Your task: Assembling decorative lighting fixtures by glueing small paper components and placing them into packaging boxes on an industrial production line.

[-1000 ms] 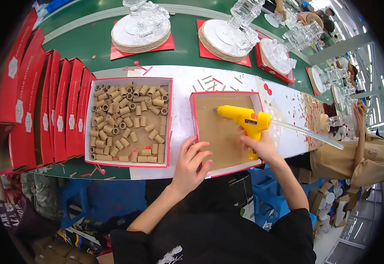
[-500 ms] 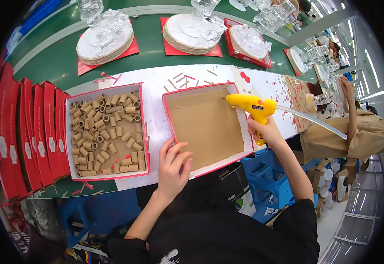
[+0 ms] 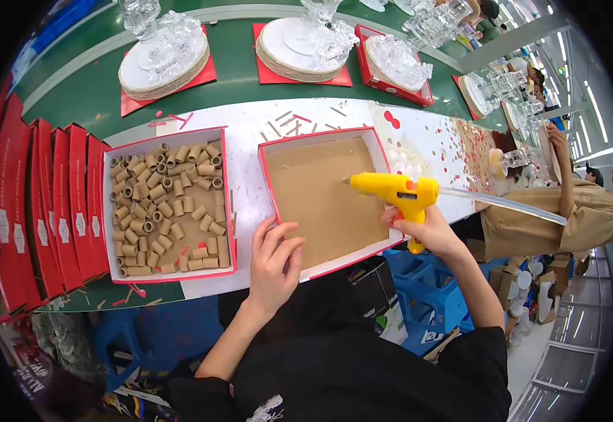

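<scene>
My right hand (image 3: pixel 426 228) grips the handle of a yellow glue gun (image 3: pixel 394 190), whose nozzle points left over an empty red-edged shallow box (image 3: pixel 320 200) with a brown cardboard floor. A clear glue stick (image 3: pixel 503 205) trails from the gun's back to the right. My left hand (image 3: pixel 275 264) rests on the near left corner of that box, fingers spread on its rim. To the left stands a second red-edged box (image 3: pixel 169 204) filled with several short cardboard tubes.
A row of upright red flat boxes (image 3: pixel 39 204) stands at the far left. Beyond the white work strip (image 3: pixel 250 133), a green belt (image 3: pixel 236 70) carries glass pieces on round plates over red trays. Another person (image 3: pixel 552 204) works at the right. Blue crates (image 3: pixel 433 302) sit below the table.
The glue gun and my right hand have shifted toward the box's right side. My left hand stays on the box's near corner. The view has tilted as my head moved.
</scene>
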Motion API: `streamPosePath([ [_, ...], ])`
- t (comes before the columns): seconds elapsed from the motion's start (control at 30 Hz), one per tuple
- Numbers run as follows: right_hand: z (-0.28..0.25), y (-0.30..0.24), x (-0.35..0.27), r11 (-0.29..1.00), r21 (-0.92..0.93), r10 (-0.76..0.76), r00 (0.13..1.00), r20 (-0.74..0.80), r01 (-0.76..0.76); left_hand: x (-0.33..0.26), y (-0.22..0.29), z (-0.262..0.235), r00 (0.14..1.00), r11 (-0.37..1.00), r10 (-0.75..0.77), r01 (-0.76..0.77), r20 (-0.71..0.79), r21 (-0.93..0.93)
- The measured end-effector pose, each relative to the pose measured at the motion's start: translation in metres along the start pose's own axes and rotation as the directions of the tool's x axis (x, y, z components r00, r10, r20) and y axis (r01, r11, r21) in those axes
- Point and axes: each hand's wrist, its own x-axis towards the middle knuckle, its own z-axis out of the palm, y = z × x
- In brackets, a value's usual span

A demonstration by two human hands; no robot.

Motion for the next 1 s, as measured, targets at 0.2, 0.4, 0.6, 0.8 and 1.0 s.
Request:
streamPosePath([
  [0.2, 0.017, -0.001, -0.009, 0.959, 0.174, 0.230, 0.973, -0.013, -0.224, 0.002, 0.001, 0.002, 1.000, 1.000, 0.007, -0.007, -0.003, 0.016],
  [0.4, 0.018, 0.003, -0.008, 0.957, 0.123, 0.263, 0.965, 0.019, -0.263, 0.002, -0.001, 0.002, 0.999, 0.998, 0.044, -0.044, 0.014, 0.044],
  [0.6, 0.020, -0.001, -0.009, 0.960, 0.162, 0.237, 0.971, -0.038, -0.228, 0.002, 0.000, 0.003, 1.000, 1.000, -0.009, 0.009, 0.007, 0.006],
  [0.8, 0.021, -0.006, -0.022, 0.959, 0.167, 0.232, 0.973, 0.014, -0.231, 0.000, -0.002, 0.003, 1.000, 0.999, 0.025, -0.025, 0.002, 0.044],
  [1.0, 0.042, -0.014, -0.048, 0.967, 0.122, 0.180, 0.939, 0.295, -0.223, 0.002, -0.002, 0.004, 1.000, 0.999, 0.001, 0.000, -0.005, 0.038],
])
